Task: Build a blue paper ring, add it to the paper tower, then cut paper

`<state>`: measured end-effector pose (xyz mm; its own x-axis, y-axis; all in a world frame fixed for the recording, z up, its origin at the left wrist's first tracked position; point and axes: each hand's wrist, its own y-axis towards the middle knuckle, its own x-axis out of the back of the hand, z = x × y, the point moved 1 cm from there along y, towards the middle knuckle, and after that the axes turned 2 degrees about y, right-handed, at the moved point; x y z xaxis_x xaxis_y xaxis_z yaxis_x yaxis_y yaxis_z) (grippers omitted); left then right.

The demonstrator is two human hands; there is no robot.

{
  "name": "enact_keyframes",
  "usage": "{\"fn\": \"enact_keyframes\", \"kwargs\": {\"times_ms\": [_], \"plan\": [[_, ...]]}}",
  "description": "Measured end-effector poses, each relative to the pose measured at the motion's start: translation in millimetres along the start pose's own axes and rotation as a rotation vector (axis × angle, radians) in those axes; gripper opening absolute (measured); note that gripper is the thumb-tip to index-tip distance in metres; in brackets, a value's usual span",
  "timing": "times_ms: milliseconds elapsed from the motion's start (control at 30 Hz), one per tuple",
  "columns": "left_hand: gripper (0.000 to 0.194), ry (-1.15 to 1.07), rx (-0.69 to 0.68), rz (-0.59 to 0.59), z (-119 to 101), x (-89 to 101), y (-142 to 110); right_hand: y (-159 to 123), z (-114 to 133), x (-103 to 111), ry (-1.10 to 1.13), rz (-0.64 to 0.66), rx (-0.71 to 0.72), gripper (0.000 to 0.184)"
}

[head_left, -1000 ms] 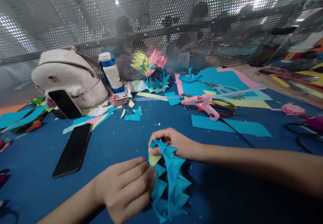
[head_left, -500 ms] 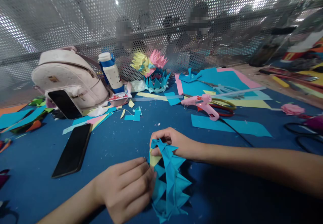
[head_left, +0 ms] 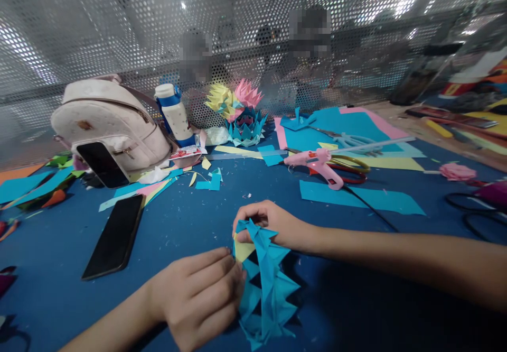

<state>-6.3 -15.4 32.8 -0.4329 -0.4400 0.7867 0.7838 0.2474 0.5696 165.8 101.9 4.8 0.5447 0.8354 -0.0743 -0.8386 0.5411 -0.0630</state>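
Note:
A ring of folded blue paper (head_left: 267, 283) with rows of pointed petals stands on its side near the front of the table. A yellow paper piece (head_left: 243, 249) shows inside its upper left part. My right hand (head_left: 263, 222) pinches the top of the ring, thumb inside by the yellow piece and fingers behind. At the ring's left side, my left hand (head_left: 204, 291) is closed on its edge; its thumb and fingertips are mostly hidden behind the knuckles and the paper.
A pink glue gun (head_left: 315, 163) lies beyond my right hand, its black cord trailing right. Scissors (head_left: 352, 143) rest on coloured sheets. A phone (head_left: 114, 238) lies at left, near a white backpack (head_left: 106, 122) and bottle (head_left: 174, 114). Finished paper flowers (head_left: 246, 124) stand by the perforated metal panel (head_left: 237, 19).
Almost nothing differs. Both hands keep their hold on the blue paper ring, with only a very slight shift of the right hand and the view.

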Motion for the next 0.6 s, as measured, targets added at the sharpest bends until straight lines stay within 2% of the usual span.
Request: {"fn": "enact_keyframes", "kwargs": {"times_ms": [267, 400, 600], "plan": [[0.036, -0.007, -0.01, -0.008, 0.5, -3.3, -2.0, -1.9, 2.6, -0.1, -0.02, 0.028, -0.002, 0.028], [0.033, 0.012, -0.044, -0.061, 1.6, -8.0, -7.6, -1.5, 2.6, 0.0, -0.02, 0.039, -0.015, 0.028], [0.033, 0.038, -0.034, -0.043, 3.8, -5.9, -7.7, -2.7, 10.3, -1.1, -0.009, 0.054, -0.049, 0.031]]}}
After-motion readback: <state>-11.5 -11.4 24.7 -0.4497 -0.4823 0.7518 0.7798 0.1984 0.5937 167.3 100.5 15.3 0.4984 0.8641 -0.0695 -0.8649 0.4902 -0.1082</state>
